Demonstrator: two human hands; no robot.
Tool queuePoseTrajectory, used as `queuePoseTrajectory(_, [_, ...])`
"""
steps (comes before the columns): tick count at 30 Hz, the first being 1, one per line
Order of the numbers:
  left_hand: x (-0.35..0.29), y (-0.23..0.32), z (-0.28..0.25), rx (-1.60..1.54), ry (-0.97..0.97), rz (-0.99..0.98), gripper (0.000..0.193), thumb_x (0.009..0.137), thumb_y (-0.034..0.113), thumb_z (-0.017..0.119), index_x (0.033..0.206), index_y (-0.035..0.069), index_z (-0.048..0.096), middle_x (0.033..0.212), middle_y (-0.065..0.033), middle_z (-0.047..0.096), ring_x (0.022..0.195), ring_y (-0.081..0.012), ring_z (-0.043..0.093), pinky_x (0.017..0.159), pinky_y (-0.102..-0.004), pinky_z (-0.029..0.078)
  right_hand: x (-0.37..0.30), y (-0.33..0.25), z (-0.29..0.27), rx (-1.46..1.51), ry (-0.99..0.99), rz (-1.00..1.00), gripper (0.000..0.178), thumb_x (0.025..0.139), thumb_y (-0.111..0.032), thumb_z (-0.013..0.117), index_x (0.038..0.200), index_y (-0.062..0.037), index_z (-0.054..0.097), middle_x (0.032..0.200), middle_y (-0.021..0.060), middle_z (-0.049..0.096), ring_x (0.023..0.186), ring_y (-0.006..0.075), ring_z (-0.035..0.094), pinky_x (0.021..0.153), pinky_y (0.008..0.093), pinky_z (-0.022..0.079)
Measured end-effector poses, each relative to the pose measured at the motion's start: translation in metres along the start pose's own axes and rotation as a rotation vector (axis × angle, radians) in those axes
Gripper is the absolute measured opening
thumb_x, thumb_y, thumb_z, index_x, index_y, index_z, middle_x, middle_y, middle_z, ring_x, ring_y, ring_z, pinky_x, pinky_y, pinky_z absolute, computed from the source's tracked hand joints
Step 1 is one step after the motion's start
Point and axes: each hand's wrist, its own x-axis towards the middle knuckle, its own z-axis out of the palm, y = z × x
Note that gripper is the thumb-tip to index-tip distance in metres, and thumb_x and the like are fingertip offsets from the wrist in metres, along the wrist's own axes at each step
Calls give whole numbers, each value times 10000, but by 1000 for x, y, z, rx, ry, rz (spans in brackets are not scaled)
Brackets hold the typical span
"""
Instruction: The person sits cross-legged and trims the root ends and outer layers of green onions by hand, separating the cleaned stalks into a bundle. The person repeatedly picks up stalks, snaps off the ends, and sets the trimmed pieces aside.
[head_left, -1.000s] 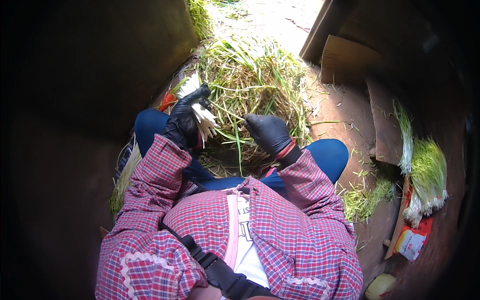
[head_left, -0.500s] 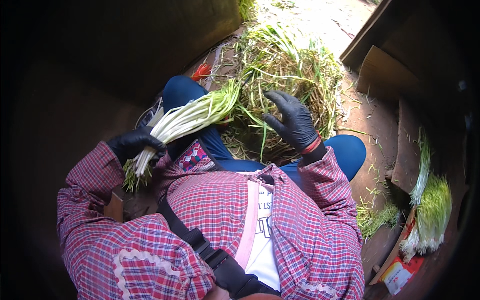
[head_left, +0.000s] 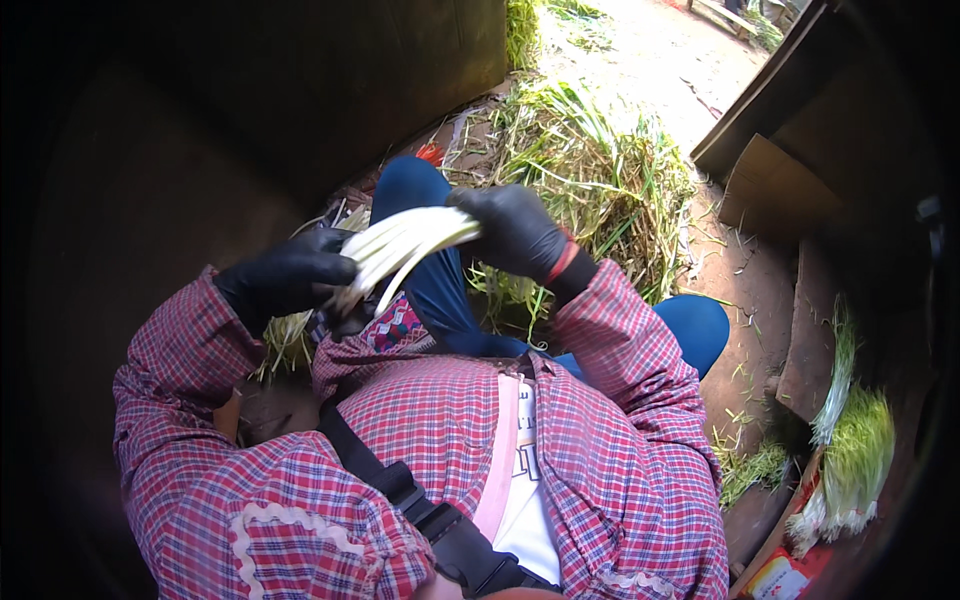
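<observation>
A bunch of long white-and-green vegetable stalks [head_left: 408, 238], like spring onions, spans the space between my two hands above my bent left knee. My left hand [head_left: 292, 272], black-gloved, is closed around its white lower end. At the other end my right hand [head_left: 515, 232], in a black glove with a red band at the wrist, grips the stalks and hides most of their green tops. Both hands are in front of my left side. Below my left hand lie more pale stalks or trimmings [head_left: 287, 343], partly covered by my sleeve.
Beyond my knees rises a heap of loose green and straw-coloured leaves [head_left: 610, 190]. At the right, bunches of rooted stalks [head_left: 855, 455] rest by a red-and-white package [head_left: 778, 578]. Cardboard [head_left: 775, 185] stands at the far right, and a dark panel [head_left: 400, 80] at the far left.
My right hand has come left from above the heap and closed on the green end of the bunch. The view has shifted slightly.
</observation>
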Motion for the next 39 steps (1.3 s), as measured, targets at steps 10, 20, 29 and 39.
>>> queuePoseTrajectory(10, [50, 83, 29, 977, 211, 774, 690, 709, 102, 731, 1296, 0, 382, 1231, -148, 491, 1059, -220, 541, 926, -338, 448, 45, -4, -107, 1336, -307, 410, 343, 741, -59, 674, 1055, 2, 552, 823, 67, 623, 655, 112, 594, 565, 248, 505])
queuePoseTrajectory(20, [72, 121, 73, 90, -23, 685, 487, 720, 16, 692, 1148, 6, 459, 906, -84, 570, 804, -171, 595, 716, -303, 502, 44, -13, -45, 1895, -554, 338, 441, 742, -68, 675, 1131, 15, 484, 871, 136, 605, 652, 213, 615, 573, 306, 537])
queuePoseTrajectory(29, [86, 140, 71, 134, 77, 731, 400, 740, 62, 709, 1100, 25, 537, 856, -41, 602, 671, -109, 577, 588, -246, 498, 71, -23, -137, 1396, 158, 234, 691, 767, -143, 686, 1342, -41, 318, 1228, 167, 483, 1144, 255, 476, 894, 372, 450])
queuePoseTrajectory(39, [116, 131, 64, 458, 205, 694, 273, 720, 98, 729, 942, 58, 574, 805, -6, 597, 750, -105, 583, 627, -248, 472, 117, -27, -148, -277, 319, -157, 366, 752, -195, 660, 1089, -69, 592, 1088, 133, 577, 1036, 289, 536, 904, 366, 421])
